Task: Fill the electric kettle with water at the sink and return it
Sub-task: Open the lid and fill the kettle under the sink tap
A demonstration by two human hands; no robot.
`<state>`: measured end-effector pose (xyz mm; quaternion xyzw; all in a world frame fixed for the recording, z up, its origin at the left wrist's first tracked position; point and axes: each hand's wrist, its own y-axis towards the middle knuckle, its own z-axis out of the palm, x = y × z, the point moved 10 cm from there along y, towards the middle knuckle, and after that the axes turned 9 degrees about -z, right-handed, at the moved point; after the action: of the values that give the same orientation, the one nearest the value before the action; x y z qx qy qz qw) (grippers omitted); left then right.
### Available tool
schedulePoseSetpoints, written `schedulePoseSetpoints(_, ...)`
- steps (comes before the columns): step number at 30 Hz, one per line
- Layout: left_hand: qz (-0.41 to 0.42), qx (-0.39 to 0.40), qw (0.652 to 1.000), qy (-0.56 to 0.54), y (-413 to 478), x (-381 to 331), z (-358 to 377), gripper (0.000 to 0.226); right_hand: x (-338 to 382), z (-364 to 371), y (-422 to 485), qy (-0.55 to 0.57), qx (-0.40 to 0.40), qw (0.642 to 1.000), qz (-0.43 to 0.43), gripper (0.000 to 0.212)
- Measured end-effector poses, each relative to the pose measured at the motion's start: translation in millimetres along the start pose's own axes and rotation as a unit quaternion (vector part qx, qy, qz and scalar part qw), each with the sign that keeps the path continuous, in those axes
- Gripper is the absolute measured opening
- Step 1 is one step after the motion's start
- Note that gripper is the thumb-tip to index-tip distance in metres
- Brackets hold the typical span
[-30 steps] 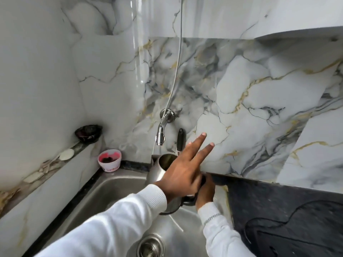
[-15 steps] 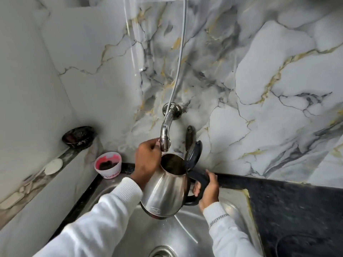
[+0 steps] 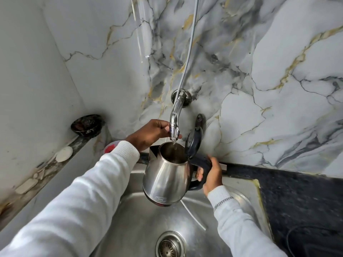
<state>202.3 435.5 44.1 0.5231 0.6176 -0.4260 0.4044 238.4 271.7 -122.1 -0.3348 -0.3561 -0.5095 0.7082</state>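
1. Kettle point(image 3: 167, 175): steel, tilted a little, held in the air over the sink point(image 3: 141, 225), its mouth right under the tap point(image 3: 175, 123).
2. Its black lid point(image 3: 194, 143) stands open, hinged back toward the wall.
3. My right grip point(image 3: 211, 175) is closed around the kettle's black handle point(image 3: 203, 164), fingers wrapped through it, carrying the whole weight.
4. My left grip point(image 3: 150, 134) is closed on the lower end of the tap, thumb and fingers pinching the metal near the nozzle.
5. A thin stream of water point(image 3: 174, 144) falls from the nozzle into the kettle's mouth.
6. Both my arms are in white sleeves; the right cuff shows a thin chain point(image 3: 222, 201).
7. The sink drain point(image 3: 169, 246) lies below the kettle, near the bottom edge.
8. A dark table point(image 3: 297, 197) runs to the right of the sink.
9. On the left ledge point(image 3: 46, 175) sit a dark bowl point(image 3: 86, 125) in the corner and a pale soap point(image 3: 64, 153) nearer me.
10. A pink cup point(image 3: 110, 147) peeks out behind my left wrist.
11. A grey hose point(image 3: 189, 49) runs up the marble wall from the tap's base.
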Motion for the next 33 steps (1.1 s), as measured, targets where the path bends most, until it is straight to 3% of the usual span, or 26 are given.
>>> schedulePoseSetpoints(3,-0.002,0.014,1.000,0.025,1.0,-0.1,-1.1,0.026,3.2,1.5,-0.7,0.000,0.005,1.000,0.000,0.061)
schedulePoseSetpoints(6,-0.007,-0.023,0.999,0.022,0.9,1.0,-11.2,0.021,5.7,2.7,-1.8,-0.002,0.008,1.000,-0.001,0.062)
schedulePoseSetpoints(10,-0.048,-0.092,0.992,-0.075,-5.3,5.7,-26.3,0.021,8.7,2.8,-3.5,-0.015,0.011,1.000,-0.010,0.064)
schedulePoseSetpoints(16,-0.030,-0.103,0.986,-0.125,-17.4,-11.1,-32.5,0.027,15.2,2.2,-7.9,-0.019,0.010,1.000,-0.012,0.062)
schedulePoseSetpoints(26,-0.046,-0.111,0.988,-0.100,-22.7,-12.2,-30.2,0.017,23.8,5.6,-11.9,-0.026,0.016,0.999,-0.013,0.062)
schedulePoseSetpoints(33,-0.051,-0.109,0.991,-0.056,-22.5,-14.8,-28.3,0.023,24.7,5.2,-11.1,-0.028,0.009,0.999,-0.020,0.061)
